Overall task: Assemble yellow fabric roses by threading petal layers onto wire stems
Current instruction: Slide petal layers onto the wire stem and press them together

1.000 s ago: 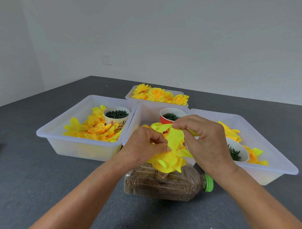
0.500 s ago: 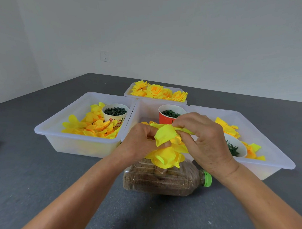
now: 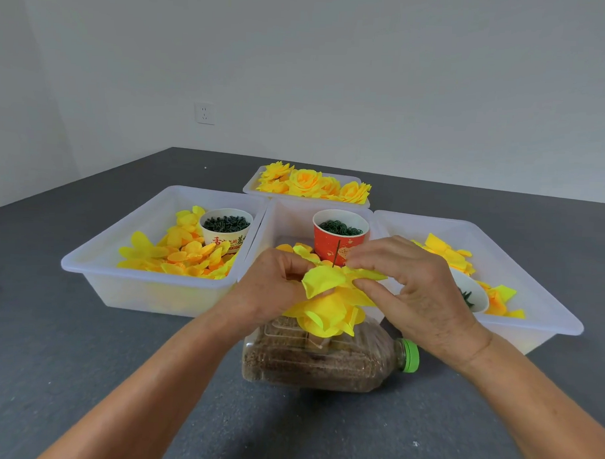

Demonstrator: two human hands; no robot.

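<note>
Head view: left hand (image 3: 275, 283) and right hand (image 3: 409, 284) pinch a petal layer (image 3: 323, 281) on the wire (image 3: 336, 253); the cloth looks light and floppy, best held near its centre hole.

A bottle (image 3: 324, 360) lies on its side on the table (image 3: 83, 376), nearest the camera, its cap (image 3: 410, 355) pointing right. Above it, a half-built rose (image 3: 329, 309) sits between the left hand (image 3: 275, 286) and the right hand (image 3: 415, 288), with a wire stem (image 3: 336, 254) rising from its top. Behind the bottle stand three bins side by side. The left bin (image 3: 98, 256) holds loose petals (image 3: 180, 256) and a cup (image 3: 226, 230) at its back right. The middle bin (image 3: 288, 215) holds another cup (image 3: 340, 235) just behind the stem. The right bin (image 3: 532, 292) holds petals and a cup largely hidden by the right hand. Behind the middle bin, a tray (image 3: 253, 186) holds finished roses (image 3: 313, 183).
</note>
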